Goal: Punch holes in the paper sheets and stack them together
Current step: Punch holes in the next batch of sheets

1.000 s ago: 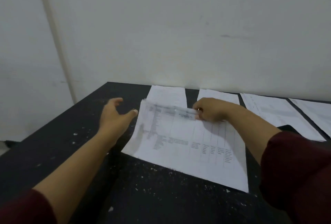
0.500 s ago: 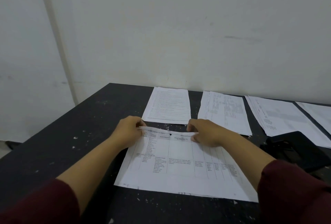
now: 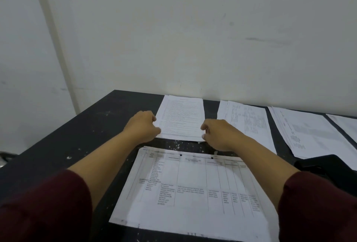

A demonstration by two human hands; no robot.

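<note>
Paper: thin, limp, light, apt to slide on black table [image 3: 81,137]. Punched sheet [image 3: 193,187] flat, nearest. Left hand [image 3: 142,128] and right hand [image 3: 220,134] at next stack [image 3: 181,120], near corners, fingers curled, grasp uncertain. Best pinched by both edges together.

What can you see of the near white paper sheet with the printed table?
The near white paper sheet with the printed table lies flat on the black speckled tabletop, long side toward the person. It carries ruled columns and small blurred text. Two dark punched holes sit by its far edge, which looks slightly creased. Both forearms cross above it; neither the left hand nor the right hand holds it.
</note>
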